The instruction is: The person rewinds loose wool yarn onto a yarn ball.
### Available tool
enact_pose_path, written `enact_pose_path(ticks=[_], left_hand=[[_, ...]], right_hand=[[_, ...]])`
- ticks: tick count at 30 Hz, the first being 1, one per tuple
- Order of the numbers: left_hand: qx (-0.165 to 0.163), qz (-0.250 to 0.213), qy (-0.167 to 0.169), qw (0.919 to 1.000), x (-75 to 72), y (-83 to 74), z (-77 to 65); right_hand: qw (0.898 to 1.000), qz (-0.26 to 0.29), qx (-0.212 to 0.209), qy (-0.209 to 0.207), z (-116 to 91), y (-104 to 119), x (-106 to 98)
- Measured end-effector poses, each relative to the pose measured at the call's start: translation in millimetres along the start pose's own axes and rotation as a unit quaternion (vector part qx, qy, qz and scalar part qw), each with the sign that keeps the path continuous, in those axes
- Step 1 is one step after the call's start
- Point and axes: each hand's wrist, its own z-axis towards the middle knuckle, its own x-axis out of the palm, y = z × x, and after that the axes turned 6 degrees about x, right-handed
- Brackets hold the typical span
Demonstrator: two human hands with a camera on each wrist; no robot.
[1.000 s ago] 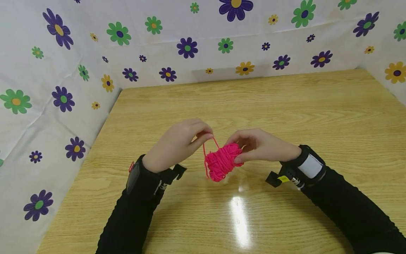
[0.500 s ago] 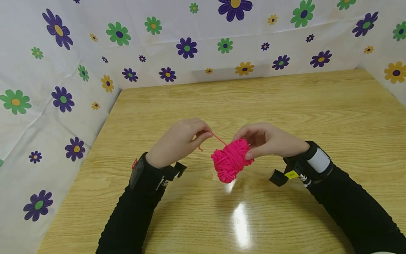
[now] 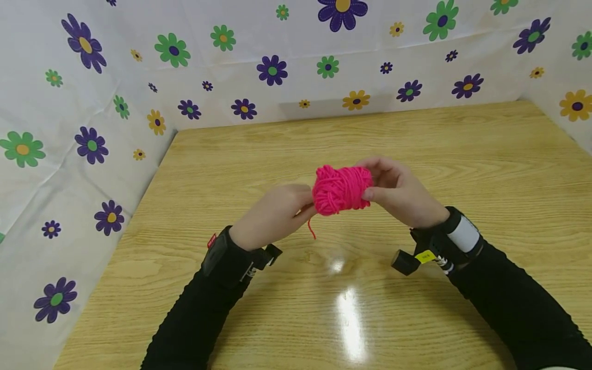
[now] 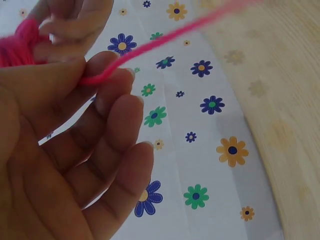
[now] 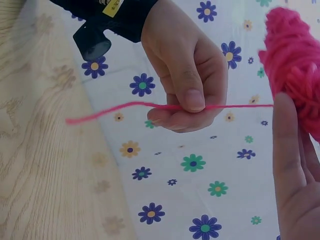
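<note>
A bright pink ball of yarn (image 3: 341,189) is held above the table by my right hand (image 3: 403,194), thumb on its near side and fingers behind its right end. My left hand (image 3: 277,215) pinches the loose yarn end (image 5: 120,106) between thumb and index finger, just left of the ball. In the right wrist view the strand runs taut from the left hand's pinch to the ball, with a short tail sticking out past the fingers. The left wrist view shows that tail crossing the index fingertip, the other fingers loosely bent.
Below the hands lies a wooden table (image 3: 222,169) with a bright light reflection near its front. A white cloth with printed flowers (image 3: 305,61) hangs along its back and sides. Each wrist carries a black strapped camera, like the right one (image 3: 406,262).
My right hand has raised the yarn ball and turned it more level. The left hand, still pinching the strand, has shifted slightly right and down, now closer to the ball.
</note>
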Motion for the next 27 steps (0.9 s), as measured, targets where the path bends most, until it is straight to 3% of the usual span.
enact_pose_path(ticks=[8, 15, 21, 27], left_hand=[[0.032, 0.011, 0.001, 0.9994, 4.9, -8.0, 1.5], [0.04, 0.033, -0.004, 0.9986, 2.1, -16.5, -1.4], [0.052, 0.045, -0.009, 0.9976, -3.5, -24.4, -4.3], [0.068, 0.045, -0.028, 0.9963, -9.8, -29.9, -7.9]], right_hand=[[0.992, -0.029, -0.031, -0.122, 1.9, 1.7, 3.5], [0.969, -0.139, -0.02, -0.204, 4.5, 0.4, 5.4], [0.941, -0.26, -0.022, -0.215, 7.6, -5.9, 3.2], [0.936, -0.299, 0.002, -0.188, 8.7, -11.8, 0.3]])
